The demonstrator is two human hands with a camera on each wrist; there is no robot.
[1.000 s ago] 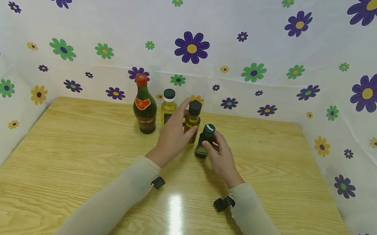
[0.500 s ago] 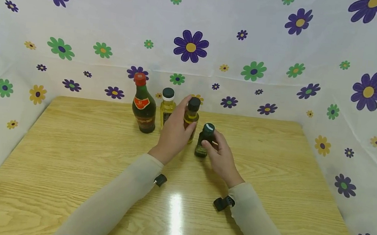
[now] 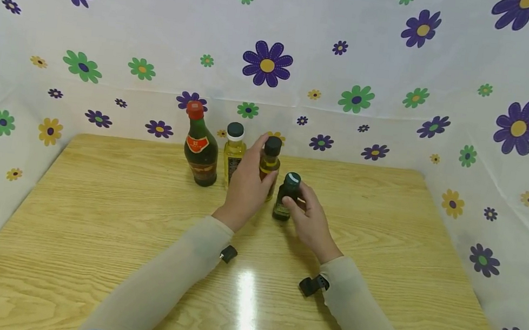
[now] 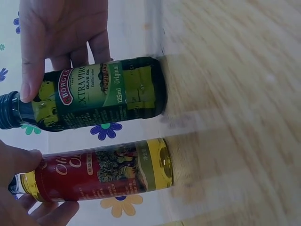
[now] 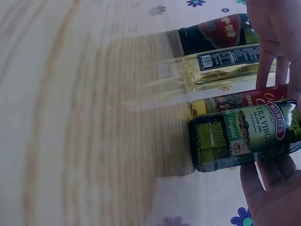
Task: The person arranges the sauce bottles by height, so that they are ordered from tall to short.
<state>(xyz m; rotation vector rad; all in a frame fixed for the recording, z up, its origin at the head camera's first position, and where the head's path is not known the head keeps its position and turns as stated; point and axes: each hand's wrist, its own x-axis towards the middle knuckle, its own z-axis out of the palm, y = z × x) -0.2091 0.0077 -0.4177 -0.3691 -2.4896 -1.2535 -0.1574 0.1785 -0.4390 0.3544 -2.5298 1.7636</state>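
My left hand (image 3: 247, 187) grips a slim olive oil bottle (image 4: 113, 169) with a red label and dark cap, thumb and fingers on opposite sides near its neck. Just to the right, my right hand (image 3: 312, 222) holds a small dark green Borges extra virgin olive oil bottle (image 3: 284, 202) around its upper body. Both bottles are upright, close together with a narrow gap. Left of my left hand stands a clear bottle of yellow oil (image 3: 233, 156), partly hidden by that hand. Farther left is a taller green bottle (image 3: 203, 152) with a red cap.
The bottles are near the back of a wooden table (image 3: 129, 236). A white cloth (image 3: 310, 18) with purple, green and yellow flowers hangs behind and along both sides. Small black devices (image 3: 313, 286) are strapped at both wrists.
My left hand has shifted the red-labelled bottle slightly back and left, then nearly stopped. The right hand and the green bottle have stayed almost still. The head view has drifted a little.
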